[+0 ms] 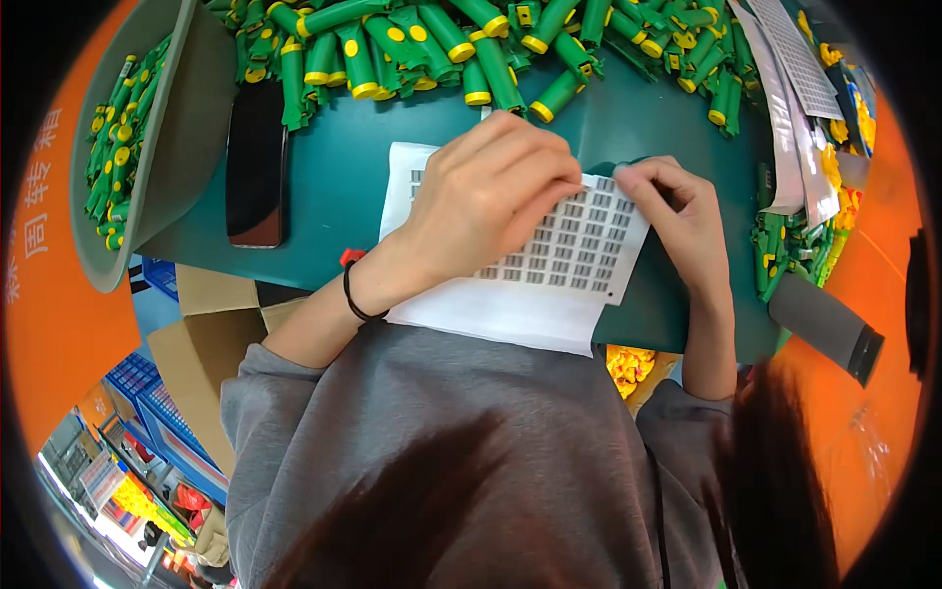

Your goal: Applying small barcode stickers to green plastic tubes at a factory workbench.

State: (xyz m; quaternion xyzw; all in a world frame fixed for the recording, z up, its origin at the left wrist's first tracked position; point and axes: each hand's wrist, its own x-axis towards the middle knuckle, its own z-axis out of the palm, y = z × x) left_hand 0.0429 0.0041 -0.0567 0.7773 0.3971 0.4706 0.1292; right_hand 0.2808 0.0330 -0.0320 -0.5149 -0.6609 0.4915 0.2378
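Observation:
A white label sheet (579, 245) with rows of small dark printed labels lies tilted in front of me, on top of a plain white paper (491, 314). My left hand (491, 191) reaches across it, closed, with its fingertips pinched at the sheet's upper edge; whether a loose label is between them is hidden. At the upper right corner, thumb and fingers of my right hand (677, 201) pinch the same sheet. Just beyond my hands, many green tubes with yellow ends (451, 39) are heaped, one green tube (559, 95) lying nearest.
A black phone (257, 167) lies at the left on the green table (334, 196). Beside it stands a grey bin (186, 147) holding green parts. More label sheets (785, 108) and a dark grey cylinder (824, 324) are at the right. An open cardboard box (206, 363) is below left.

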